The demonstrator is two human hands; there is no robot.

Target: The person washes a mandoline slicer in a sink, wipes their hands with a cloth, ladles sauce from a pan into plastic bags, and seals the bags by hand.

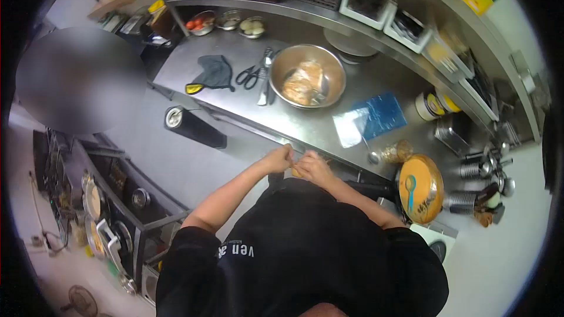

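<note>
My left hand (277,158) and my right hand (314,168) are close together in front of my black apron, at the near edge of the steel counter (241,108). Both have curled fingers, pinched together. A small tan-orange thing (295,172) shows under my right fingers, too small and blurred to name. Beyond my hands, a steel bowl (341,82) holds a pale, orange-tinged food (304,82), perhaps under film. Left of the bowl lie black-handled scissors (248,77), a knife (263,91) and a grey cloth or glove (213,73).
A blue plastic-wrapped packet (382,116) and a jar (397,151) lie right of the bowl. A pan of orange sauce (427,191) with a blue spoon (410,191) stands at my right. A black bin (197,128) is left. Another person (82,79) stands far left.
</note>
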